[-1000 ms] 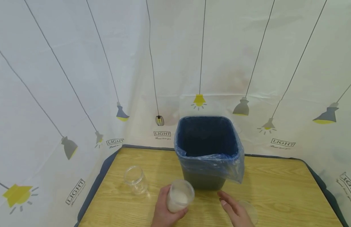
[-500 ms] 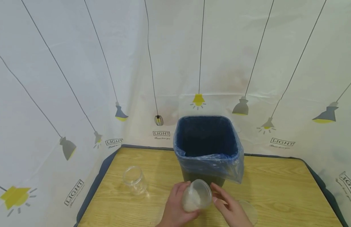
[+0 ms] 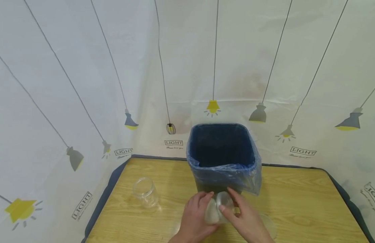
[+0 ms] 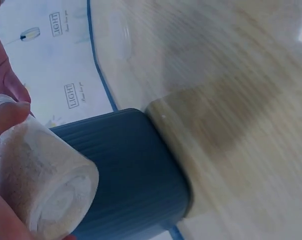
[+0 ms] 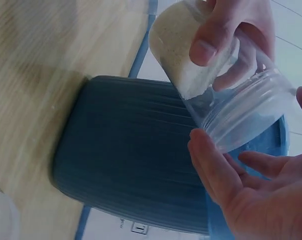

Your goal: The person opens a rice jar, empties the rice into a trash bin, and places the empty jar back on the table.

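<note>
The left hand (image 3: 193,216) grips a tilted jar (image 3: 211,212), which the spread right hand (image 3: 246,216) apparently touches, with a bin (image 3: 208,185) at its twelve o'clock.

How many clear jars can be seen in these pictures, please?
2. One jar with pale grains is in the left hand; the other jar stands on the table, left of the bin. More could be hidden inside the bin.

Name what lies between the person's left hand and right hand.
A tilted, clear cylindrical jar of pale contents lies between the left hand and right hand, as the head view shows.
</note>
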A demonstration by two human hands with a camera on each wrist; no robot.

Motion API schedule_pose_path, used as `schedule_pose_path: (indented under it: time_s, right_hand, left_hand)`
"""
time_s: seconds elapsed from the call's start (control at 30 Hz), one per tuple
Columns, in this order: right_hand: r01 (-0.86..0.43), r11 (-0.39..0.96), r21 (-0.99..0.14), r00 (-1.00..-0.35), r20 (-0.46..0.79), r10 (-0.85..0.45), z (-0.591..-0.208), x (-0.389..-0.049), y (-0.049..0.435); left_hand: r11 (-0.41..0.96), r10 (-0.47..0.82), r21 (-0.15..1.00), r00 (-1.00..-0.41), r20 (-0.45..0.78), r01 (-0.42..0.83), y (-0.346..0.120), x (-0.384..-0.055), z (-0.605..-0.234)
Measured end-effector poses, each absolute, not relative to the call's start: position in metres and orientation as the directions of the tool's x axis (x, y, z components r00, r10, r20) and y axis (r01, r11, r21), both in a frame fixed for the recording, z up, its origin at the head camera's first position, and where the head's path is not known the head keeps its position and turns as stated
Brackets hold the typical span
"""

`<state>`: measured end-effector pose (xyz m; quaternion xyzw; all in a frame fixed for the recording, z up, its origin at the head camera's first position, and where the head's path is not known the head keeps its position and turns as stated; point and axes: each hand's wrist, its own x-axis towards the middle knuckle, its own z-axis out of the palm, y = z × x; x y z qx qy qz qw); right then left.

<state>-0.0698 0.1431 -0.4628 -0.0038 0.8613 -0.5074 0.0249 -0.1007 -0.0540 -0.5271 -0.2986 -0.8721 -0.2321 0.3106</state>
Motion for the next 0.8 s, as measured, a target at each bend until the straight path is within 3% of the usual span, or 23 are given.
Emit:
schedule_pose_path:
  time_s: [0.23, 0.47, 0.8]
  right_hand:
    - [-0.019, 0.697, -0.717, -1.000, 0.015, -0.012, -0.453, -0.074, 0.142]
    - [-0.070, 0.709, -0.702, -0.994, 0.105, 0.006, -0.449, -0.074, 0.140]
    - [-0.274, 0.706, -0.654, -0.936, 0.349, -0.040, -0.449, -0.070, 0.145]
  left_hand:
    - [0.745, 0.372, 0.186, -0.630, 0.682, 0.641, -0.043, -0.101, -0.514]
    - [0.739, 0.372, 0.172, -0.607, 0.702, 0.652, -0.041, -0.101, -0.513]
    - [0.705, 0.411, 0.161, -0.582, 0.702, 0.691, -0.051, -0.106, -0.511]
